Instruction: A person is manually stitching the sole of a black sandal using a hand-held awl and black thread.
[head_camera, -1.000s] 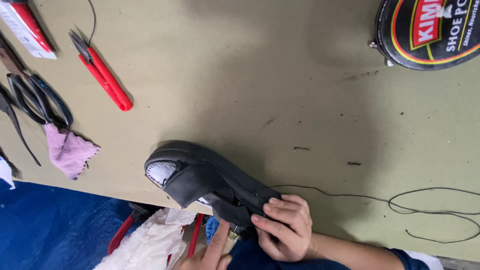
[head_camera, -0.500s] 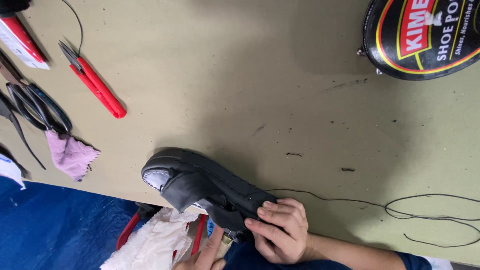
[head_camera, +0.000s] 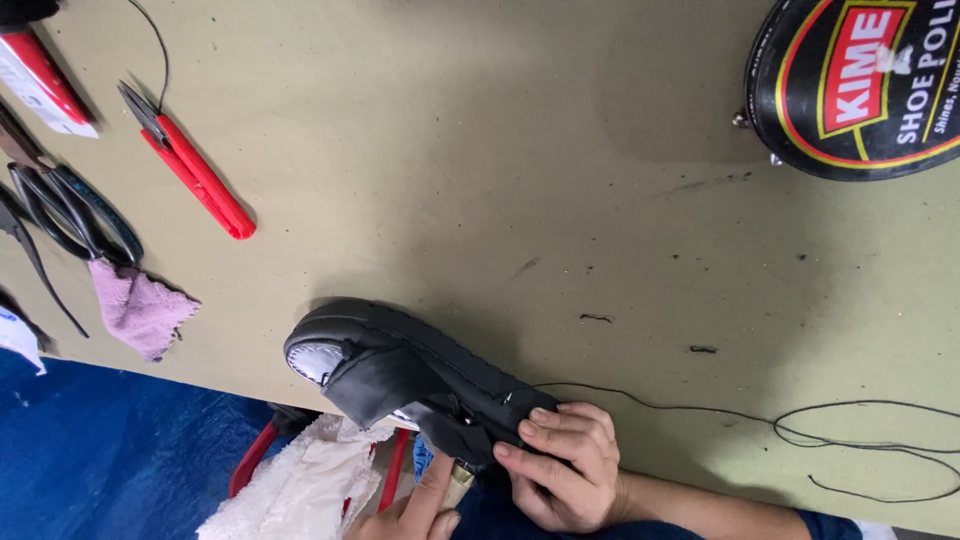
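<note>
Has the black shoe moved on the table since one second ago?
No. The black shoe keeps the same gap to the red snips and still overhangs the table edge at the same place; only the camera view shifted.

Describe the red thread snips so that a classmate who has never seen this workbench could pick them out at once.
Start at the olive-green table and look to its upper left part. The red thread snips lie there diagonally, dark blades pointing up-left. Unlike the black-handled scissors beside them, they are slim, bright red and have no finger loops.
</note>
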